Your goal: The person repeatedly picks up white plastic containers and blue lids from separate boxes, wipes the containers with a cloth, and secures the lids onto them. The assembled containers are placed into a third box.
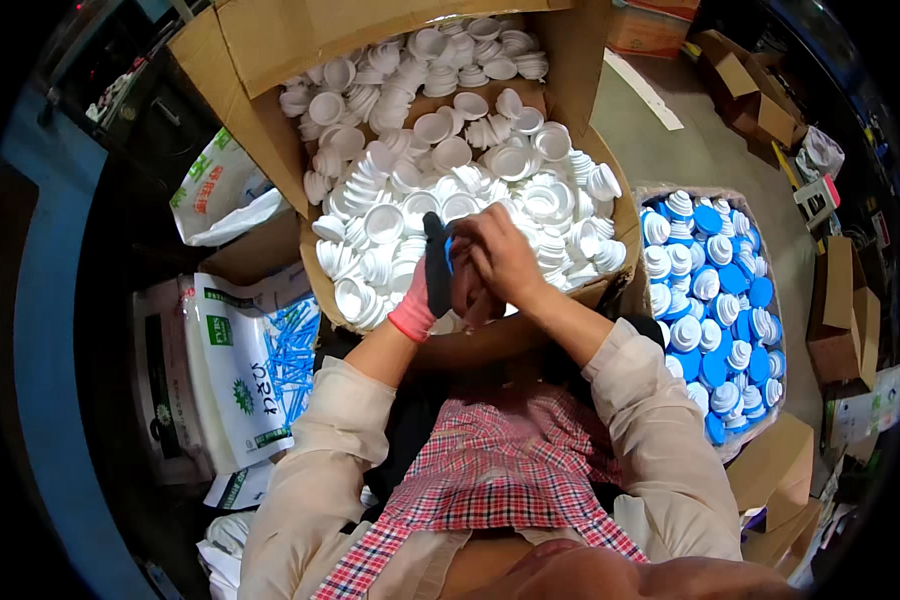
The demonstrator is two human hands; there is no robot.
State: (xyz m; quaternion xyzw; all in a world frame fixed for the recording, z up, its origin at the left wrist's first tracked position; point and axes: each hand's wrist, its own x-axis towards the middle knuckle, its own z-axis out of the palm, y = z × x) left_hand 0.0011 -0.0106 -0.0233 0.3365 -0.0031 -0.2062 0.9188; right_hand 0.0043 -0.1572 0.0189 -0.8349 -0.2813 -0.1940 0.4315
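Observation:
My two hands meet over a large cardboard box point(625, 222) heaped with white ridged plastic cups point(383, 224). A pink glove with dark fingers covers my left hand point(434, 275), which is closed around a small blue piece point(448, 254), mostly hidden by the fingers. My bare right hand point(500, 255) bends over from the right, its fingers curled against the left hand. Whatever lies between the right fingers is concealed. On the right, a lined box point(654, 190) is filled with white ridged pieces joined to blue discs point(712, 370).
At the left, an open white printed bag point(232, 385) holds thin blue sticks point(292, 345). Another white bag point(220, 190) stands behind it. Open cardboard boxes point(842, 320) line the right side, and a flap point(775, 465) juts up near my right elbow.

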